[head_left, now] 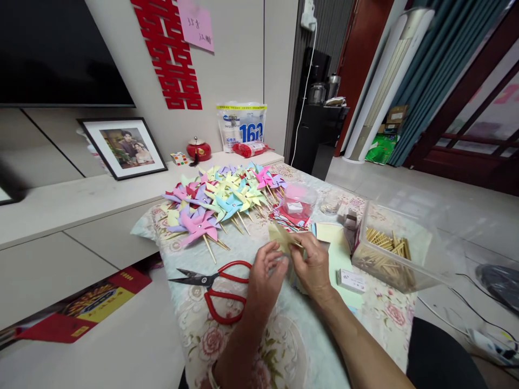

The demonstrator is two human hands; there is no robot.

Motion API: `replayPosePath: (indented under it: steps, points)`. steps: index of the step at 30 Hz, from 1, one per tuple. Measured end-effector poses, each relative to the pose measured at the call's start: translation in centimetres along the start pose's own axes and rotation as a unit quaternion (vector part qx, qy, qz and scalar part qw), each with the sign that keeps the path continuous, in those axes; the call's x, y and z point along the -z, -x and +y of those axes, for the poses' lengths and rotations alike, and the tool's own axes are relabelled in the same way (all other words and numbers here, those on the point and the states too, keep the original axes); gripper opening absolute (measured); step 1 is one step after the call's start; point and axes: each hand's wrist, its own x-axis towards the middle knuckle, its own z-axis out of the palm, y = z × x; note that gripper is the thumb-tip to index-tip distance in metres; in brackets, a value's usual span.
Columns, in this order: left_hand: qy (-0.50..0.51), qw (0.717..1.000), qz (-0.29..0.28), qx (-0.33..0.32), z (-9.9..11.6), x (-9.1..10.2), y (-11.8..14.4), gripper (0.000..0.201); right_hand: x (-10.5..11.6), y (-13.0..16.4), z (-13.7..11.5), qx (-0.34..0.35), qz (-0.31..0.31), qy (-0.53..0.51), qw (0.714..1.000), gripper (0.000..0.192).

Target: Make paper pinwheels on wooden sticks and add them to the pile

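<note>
Both hands meet over the middle of a small table covered with a floral cloth (pixel 284 346). My left hand (pixel 265 278) and my right hand (pixel 312 265) pinch a folded pale yellow paper piece (pixel 281 236) between their fingertips, held just above the cloth. A pile of finished paper pinwheels (pixel 221 202) in pink, blue, yellow and purple on wooden sticks lies beyond the hands at the far left of the table.
Red-handled scissors (pixel 219 289) lie left of my left hand. A clear box of wooden sticks (pixel 389 254) stands to the right, with a small white box (pixel 352 281) in front of it. A clear round tub (pixel 299 201), red paper and yellow-green sheets (pixel 330 233) lie behind.
</note>
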Motion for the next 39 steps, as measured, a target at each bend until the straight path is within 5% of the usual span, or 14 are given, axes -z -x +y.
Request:
replayPosePath:
  steps: [4, 12, 15, 21, 29, 39]
  points:
    - [0.112, 0.988, -0.100, 0.037, 0.9, -0.8, 0.5, 0.053, -0.9, 0.6, -0.2, 0.070, -0.110, 0.022, 0.991, 0.041]
    - [0.163, 0.982, 0.039, 0.089, 1.0, 0.2, -0.7, 0.036, 0.1, 0.1, -1.2, 0.055, -0.232, 0.012, 0.971, 0.063]
    - [0.158, 0.978, 0.082, 0.105, 0.9, 0.8, -1.1, 0.038, 0.9, -0.4, -1.4, 0.042, -0.214, -0.051, 0.975, 0.051]
    - [0.157, 0.974, 0.119, 0.112, 1.0, 0.8, -1.3, 0.039, 1.9, -1.0, -0.8, -0.078, -0.081, -0.110, 0.988, 0.016]
    - [0.151, 0.976, 0.118, 0.104, 0.9, 1.0, -1.3, 0.044, 0.4, -0.3, 0.1, -0.011, -0.161, -0.097, 0.982, 0.016]
    - [0.173, 0.973, 0.100, 0.118, 1.0, 1.1, -1.3, 0.043, 0.5, -0.4, -0.1, 0.071, -0.218, -0.099, 0.968, 0.038]
